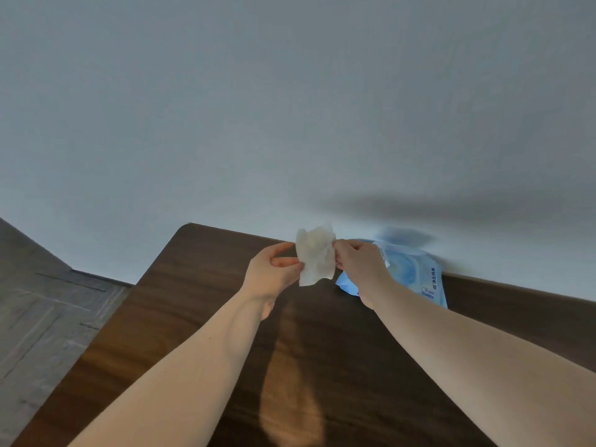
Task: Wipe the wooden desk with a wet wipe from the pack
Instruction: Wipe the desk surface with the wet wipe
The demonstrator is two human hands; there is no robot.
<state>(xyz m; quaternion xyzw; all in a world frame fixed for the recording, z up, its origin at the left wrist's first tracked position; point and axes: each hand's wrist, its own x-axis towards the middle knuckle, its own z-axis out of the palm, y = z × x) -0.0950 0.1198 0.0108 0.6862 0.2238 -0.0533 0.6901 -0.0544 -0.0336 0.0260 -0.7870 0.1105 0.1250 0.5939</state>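
Observation:
A crumpled white wet wipe (315, 255) hangs in the air above the dark wooden desk (193, 304), held between both hands. My left hand (272, 275) pinches its left edge and my right hand (359, 267) pinches its right edge. The blue wet wipe pack (416, 275) lies on the desk by the wall, just behind my right hand, which hides part of it.
A plain pale wall (290, 108) rises directly behind the desk's far edge. The desk's rounded far-left corner (188, 225) shows, and grey wood-pattern floor (42, 311) lies beyond its left edge.

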